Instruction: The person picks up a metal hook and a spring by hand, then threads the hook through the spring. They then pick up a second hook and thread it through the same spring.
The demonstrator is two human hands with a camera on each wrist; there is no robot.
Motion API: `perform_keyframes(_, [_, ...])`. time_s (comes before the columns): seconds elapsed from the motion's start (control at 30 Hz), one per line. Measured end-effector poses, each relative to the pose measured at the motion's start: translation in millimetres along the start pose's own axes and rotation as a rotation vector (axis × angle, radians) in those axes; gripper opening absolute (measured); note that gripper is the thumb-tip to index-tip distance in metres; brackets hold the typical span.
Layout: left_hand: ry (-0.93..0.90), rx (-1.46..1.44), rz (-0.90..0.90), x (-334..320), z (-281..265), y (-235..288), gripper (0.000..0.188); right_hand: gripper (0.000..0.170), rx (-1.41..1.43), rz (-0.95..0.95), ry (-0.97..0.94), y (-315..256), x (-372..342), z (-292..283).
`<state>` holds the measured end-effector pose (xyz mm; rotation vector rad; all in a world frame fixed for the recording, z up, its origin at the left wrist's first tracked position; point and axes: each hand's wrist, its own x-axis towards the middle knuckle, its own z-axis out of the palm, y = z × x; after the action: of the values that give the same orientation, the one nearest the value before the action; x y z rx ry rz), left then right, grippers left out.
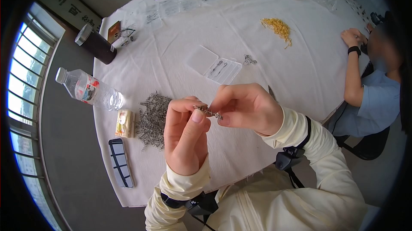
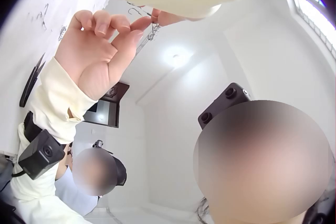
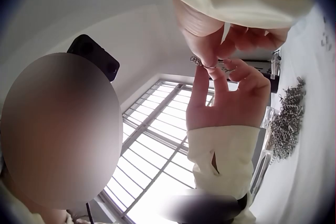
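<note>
Above the near part of the table, my left hand (image 1: 185,138) pinches one end of a small linked metal wire piece (image 1: 207,111) between thumb and index finger. The thumb and index finger of my right hand (image 1: 253,108) pinch its other end. Thin, hooked wire (image 2: 135,11) shows by the fingertips in the left wrist view; fingers partly cover the piece. Left of my left hand lies a heap of similar grey metal pieces (image 1: 153,119). Beyond both hands, an open clear plastic box (image 1: 234,72) holds a few thin wire pieces, with a small metal cluster (image 1: 249,60) beside it.
A water bottle (image 1: 92,89), tissue pack (image 1: 124,123) and phone (image 1: 121,162) lie along the left edge, near a dark thermos (image 1: 96,44). Yellow pieces (image 1: 278,29) are heaped farther back. Black scissors (image 2: 32,82) lie beside my right hand. Another person (image 1: 382,76) sits at right.
</note>
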<state>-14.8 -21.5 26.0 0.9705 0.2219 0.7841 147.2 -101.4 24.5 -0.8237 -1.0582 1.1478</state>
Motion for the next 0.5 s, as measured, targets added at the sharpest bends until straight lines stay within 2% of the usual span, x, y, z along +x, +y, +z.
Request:
perform_keyframes(0.27, [0.088,-0.051,-0.020,-0.7,5.4,-0.7,0.011,0.021,0.320,0.031,-0.019,20.3,0.5,2.0])
perform_keyframes(0.33, [0.000,-0.036,-0.017,-1.1,0.7,-1.6,0.010,0.018,0.315,0.070,0.005,15.0,1.0,5.5])
perform_keyframes(0.5, [0.010,-0.053,-0.004,-0.7,-3.5,-5.2,0.010,0.019,0.289,0.127,0.034,11.8,0.5,7.6])
